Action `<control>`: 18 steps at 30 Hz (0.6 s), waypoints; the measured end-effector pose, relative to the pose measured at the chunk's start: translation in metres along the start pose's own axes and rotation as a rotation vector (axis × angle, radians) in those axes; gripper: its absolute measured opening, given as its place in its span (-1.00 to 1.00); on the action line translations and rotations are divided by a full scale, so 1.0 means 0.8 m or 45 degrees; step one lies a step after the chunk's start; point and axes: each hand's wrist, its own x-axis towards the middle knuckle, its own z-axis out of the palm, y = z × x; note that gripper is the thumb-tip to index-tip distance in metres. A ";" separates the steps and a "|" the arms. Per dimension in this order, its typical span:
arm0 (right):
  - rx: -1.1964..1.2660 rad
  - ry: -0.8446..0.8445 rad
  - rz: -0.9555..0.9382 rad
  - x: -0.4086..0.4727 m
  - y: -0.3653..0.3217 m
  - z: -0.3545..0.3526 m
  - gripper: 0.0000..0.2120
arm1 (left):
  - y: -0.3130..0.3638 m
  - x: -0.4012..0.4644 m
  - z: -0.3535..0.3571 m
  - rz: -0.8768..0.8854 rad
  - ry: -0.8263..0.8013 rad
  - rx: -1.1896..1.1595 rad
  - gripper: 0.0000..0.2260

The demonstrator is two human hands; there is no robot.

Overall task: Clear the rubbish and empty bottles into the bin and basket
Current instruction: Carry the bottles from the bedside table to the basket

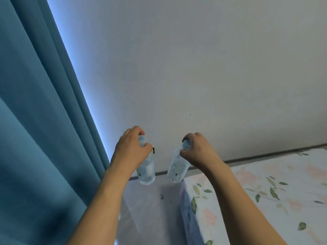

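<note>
Head view, at about six o'clock: two clear plastic bottles are carried in the air in front of a pale wall, one in each hand. The left bottle (146, 167) is held by its neck and hangs nearly upright, base down; the right bottle (177, 166) is gripped just below its cap and is tilted, its base swung toward seven o'clock. Both look empty or nearly so, which would explain why a light grip near the top is enough.

The fingers of the left hand (131, 151) are curled round the neck, with the thumb pressed on the near side under the cap. The fingers of the right hand (198, 150) are likewise wrapped round the neck, thumb closed against the shoulder of the bottle. One bottle per hand is probably taken so that both can be cleared in a single trip.

No bin or basket is seen, so the drop-off is judged yet to come.

A floral bedsheet (265, 191) lies at four o'clock, a strip of pale floor (150, 209) at six, and a teal curtain (35, 138) hangs from nine to eleven o'clock.
</note>
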 end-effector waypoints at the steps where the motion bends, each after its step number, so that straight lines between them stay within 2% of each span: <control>1: -0.007 0.004 -0.001 0.016 -0.007 0.006 -0.74 | -0.008 0.015 -0.003 0.000 -0.004 0.000 -0.79; 10: -0.002 0.016 0.025 0.150 -0.052 0.040 -0.74 | -0.063 0.162 -0.009 0.023 -0.009 -0.023 -0.82; 18: -0.023 -0.008 0.081 0.284 -0.055 0.055 -0.75 | -0.080 0.293 0.023 0.049 -0.054 -0.062 -0.79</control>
